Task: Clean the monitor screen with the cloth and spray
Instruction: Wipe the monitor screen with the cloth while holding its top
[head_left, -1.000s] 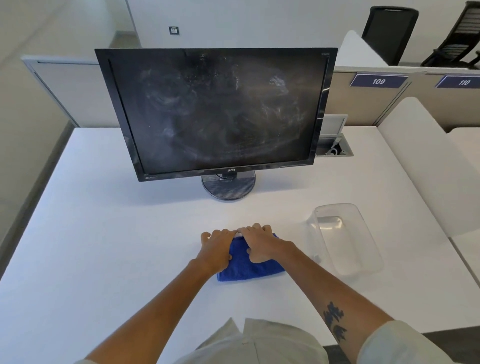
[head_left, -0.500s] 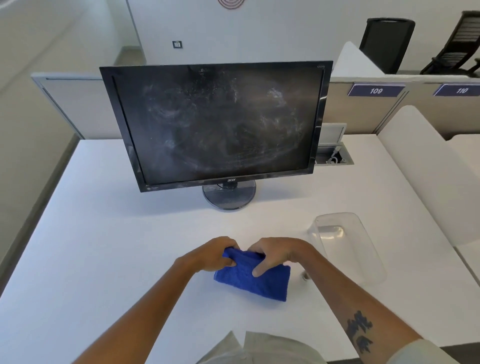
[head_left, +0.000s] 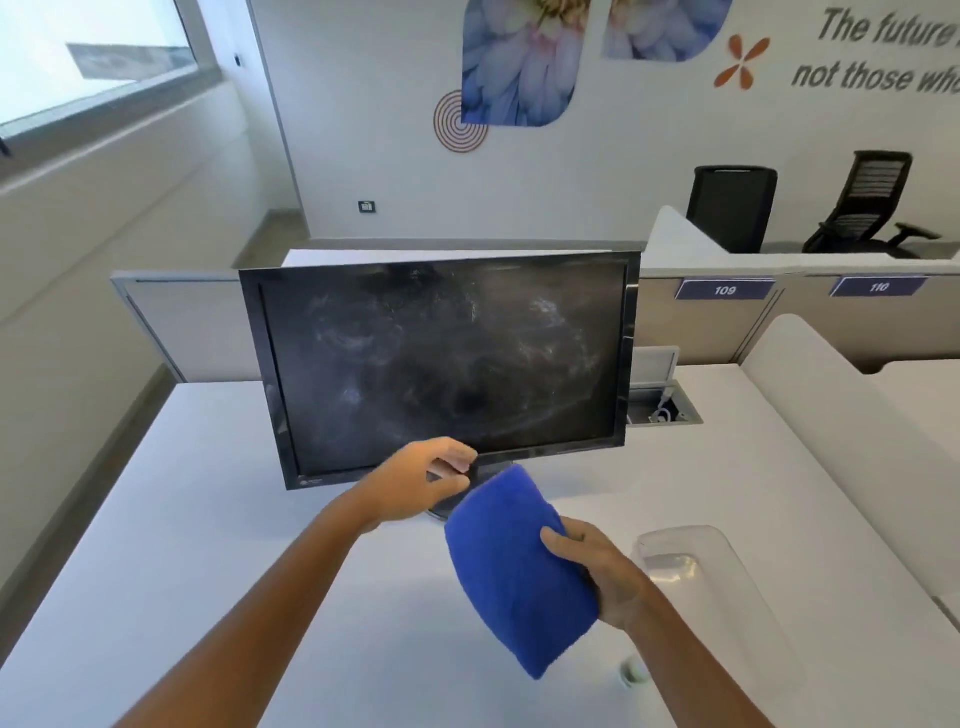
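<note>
Holding a folded blue microfibre cloth (head_left: 514, 566) aloft above the white desk surface (head_left: 182, 545), clear of it, near centre. Gripping the right edge of the cloth with the right hand (head_left: 597, 571), thumb pressing on the near face and fingers wrapping behind. Hanging below and extending above that grip, with the top corner of the cloth just beside the left hand (head_left: 421, 483), contact not determinable. Raising the left hand at the lower bezel of the black flat-panel monitor (head_left: 441, 364), fingers loosely curled and grasping nothing; contact with the bezel not determinable. Standing toward the far side of the desk, tilting slightly, with the dark screen showing pale smears and streaks across most of its area. Hiding most of the monitor base behind the left hand and the cloth. Lying on the desk to the right of the right hand: a clear plastic rectangular container (head_left: 696, 566). Showing partly below the right forearm at the near edge: a small pale rounded object (head_left: 632, 674), blurred and not identifiable. Standing beyond the low partition at far right: two black office chairs (head_left: 732, 208).
</note>
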